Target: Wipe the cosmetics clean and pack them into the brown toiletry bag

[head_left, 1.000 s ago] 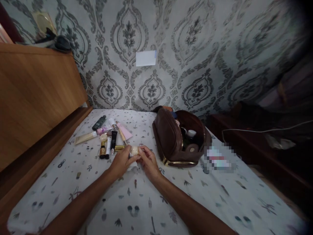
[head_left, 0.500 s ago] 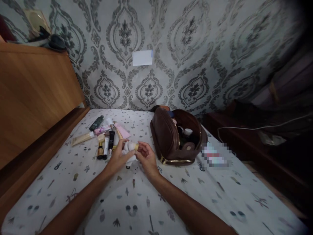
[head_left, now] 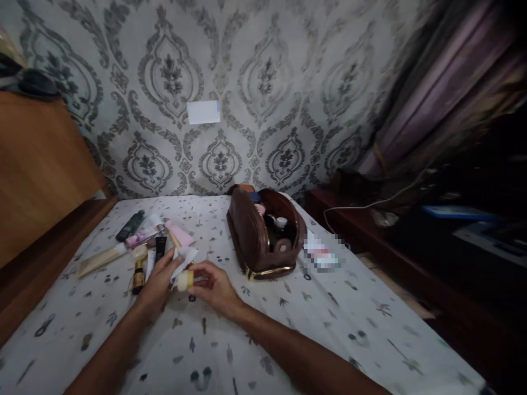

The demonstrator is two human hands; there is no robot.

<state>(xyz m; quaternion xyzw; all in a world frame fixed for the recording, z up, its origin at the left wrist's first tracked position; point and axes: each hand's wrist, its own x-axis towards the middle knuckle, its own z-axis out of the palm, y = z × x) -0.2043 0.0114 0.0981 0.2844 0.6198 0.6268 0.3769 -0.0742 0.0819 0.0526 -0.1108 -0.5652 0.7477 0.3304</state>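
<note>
Between my hands is a small white container with a pale yellow cap [head_left: 186, 280]. My right hand [head_left: 217, 289] grips it at the yellow end with thumb and fingers. My left hand [head_left: 158, 281] is closed around a crumpled white tissue [head_left: 188, 255], which lies against the container's white end; part of that end is hidden. Just beyond my left hand lie a black tube [head_left: 160, 247], a pink tube [head_left: 180, 233] and a dark bottle with a gold neck [head_left: 138, 278]. To the right of my hands stands a brown toiletry bag [head_left: 251, 236], unzipped, with several items inside.
On the left of the patterned sheet [head_left: 230, 351] lie a beige tube [head_left: 101, 261], a dark green bottle [head_left: 130, 225] and a pink-and-white tube [head_left: 142, 237]. A blurred-out packet [head_left: 321, 253] is right of the bag. A wooden panel [head_left: 45, 159] borders the left side.
The view has turned to the right. The right hand has rotated, its fingers now round the yellow cap, and the tissue sits higher, spread beyond the left hand.
</note>
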